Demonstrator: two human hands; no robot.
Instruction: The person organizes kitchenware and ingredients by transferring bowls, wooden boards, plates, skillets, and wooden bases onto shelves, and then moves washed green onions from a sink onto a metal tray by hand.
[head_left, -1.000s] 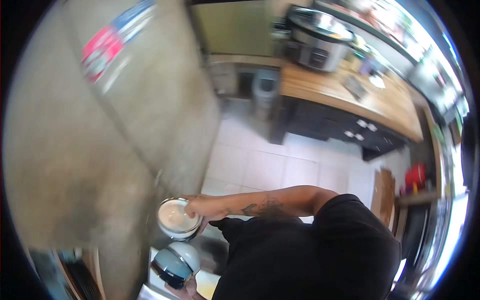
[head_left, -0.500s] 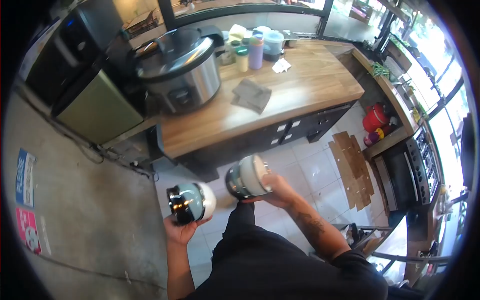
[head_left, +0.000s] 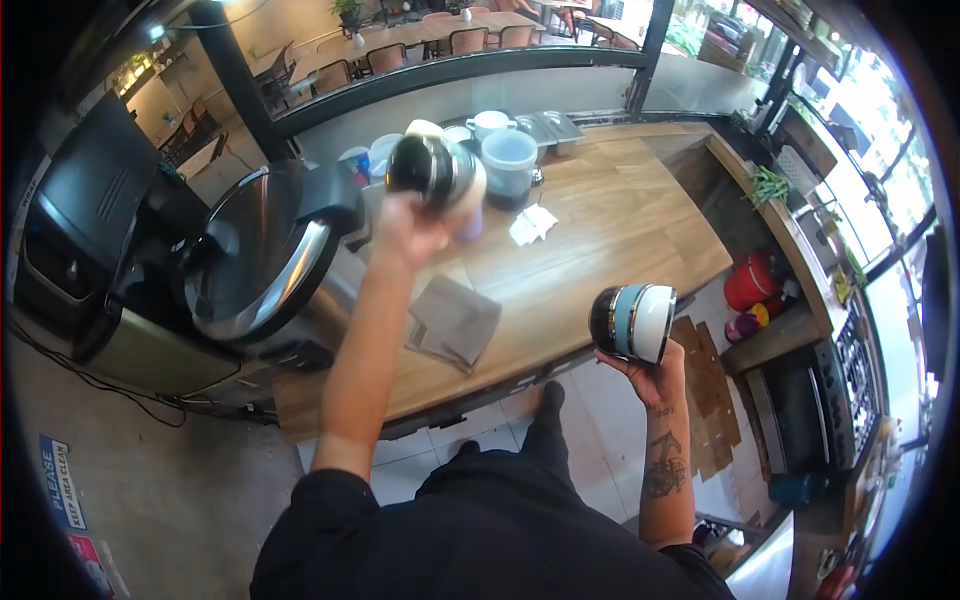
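Note:
My left hand (head_left: pixel 408 228), blurred, is raised over the far side of the counter, closed around a stack of bowls (head_left: pixel 432 172) with dark glossy and paler bands. This stack is tilted and partly covers the bottles behind it. On the right, my right hand (head_left: pixel 652 376) grips a second stack of bowls (head_left: pixel 634 322) from below. It lies on its side, banded black, blue-grey and white with shiny rims, just beyond the counter's front edge. A folded grey-brown cloth (head_left: pixel 456 322) lies on the wooden counter (head_left: pixel 580 220) between my arms.
A large rice cooker (head_left: pixel 265 255) stands at the counter's left. Toward the back are a lidded clear tub (head_left: pixel 508 165), a white pot (head_left: pixel 490 124) and a crumpled white paper (head_left: pixel 533 225). A stove with an oven (head_left: pixel 800 400) and a red container (head_left: pixel 750 280) are to the right.
I have come closer to the counter. My left hand has lifted its stack up and forward over the counter; my right hand has moved to the right with its own.

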